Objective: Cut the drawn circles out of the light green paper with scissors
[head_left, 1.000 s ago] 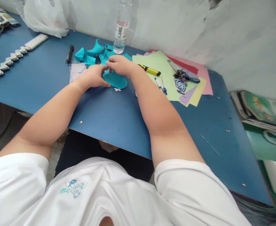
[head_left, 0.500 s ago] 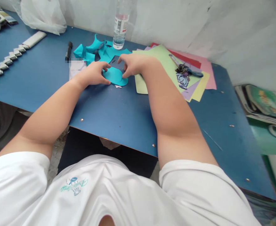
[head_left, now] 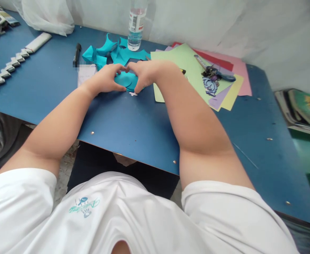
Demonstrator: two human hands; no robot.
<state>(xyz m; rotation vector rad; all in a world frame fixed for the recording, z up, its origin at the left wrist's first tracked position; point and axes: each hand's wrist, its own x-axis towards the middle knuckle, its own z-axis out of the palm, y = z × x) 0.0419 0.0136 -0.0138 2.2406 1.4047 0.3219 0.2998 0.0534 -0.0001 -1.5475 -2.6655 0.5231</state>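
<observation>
Several turquoise paper circles [head_left: 125,80], overlapping in a loose pile, lie on the blue table between my hands. My left hand [head_left: 107,78] curves round their left edge, with the thumb at the near side. My right hand [head_left: 145,73] holds them from the right, thumb at the near edge and forefinger at the far one. Both forefingers nearly meet behind the pile. Just in front of it lies a small white scrap [head_left: 133,94]. Behind my hands are cut-up turquoise paper offcuts [head_left: 120,53].
A water bottle [head_left: 137,30] stands by the wall. Coloured paper sheets [head_left: 170,58] with keys [head_left: 213,76] on them lie right. To the left are a black marker [head_left: 77,53], a phone-like white rectangle [head_left: 86,74], a folded zigzag strip [head_left: 13,64] and a plastic bag [head_left: 45,16].
My right hand has moved left and closed in on the circles' right edge. The circles are pushed closer together, and the view has shifted slightly.
</observation>
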